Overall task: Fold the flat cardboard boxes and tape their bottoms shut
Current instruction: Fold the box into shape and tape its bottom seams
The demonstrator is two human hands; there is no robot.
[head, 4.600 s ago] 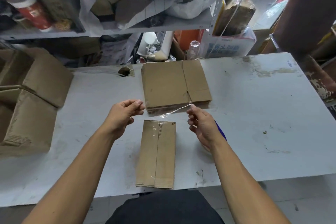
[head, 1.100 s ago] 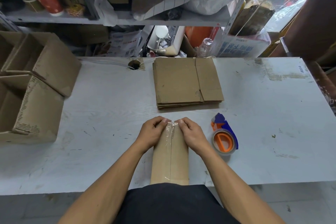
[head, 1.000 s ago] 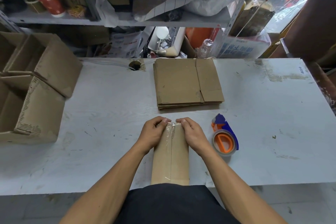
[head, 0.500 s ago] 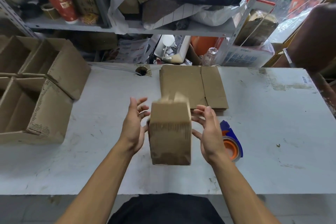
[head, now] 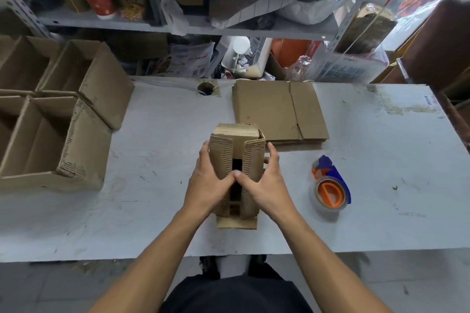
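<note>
On the white table (head: 157, 140), near its front edge, stands one small cardboard box (head: 236, 173), held between two hands: the left hand (head: 207, 183) curls round its left side and the right hand (head: 264, 183) round its right, with both thumbs pressing two flaps inward on the face turned to the camera, their tips meeting over the dark slit left between those flaps. A further flap sticks out below the hands and another at the far end. Beyond the box lies one stack of flat cardboard boxes (head: 277, 112); how many sheets it holds is hard to make out, since only its edges show. To the right, well apart from the hands, lies one tape dispenser (head: 330, 185), blue and orange. At the left stand what look like four open folded boxes (head: 50, 140), though the frame cuts off the outer ones. One cluttered shelf (head: 178, 25) runs behind the table, its contents largely hidden in bags.
</note>
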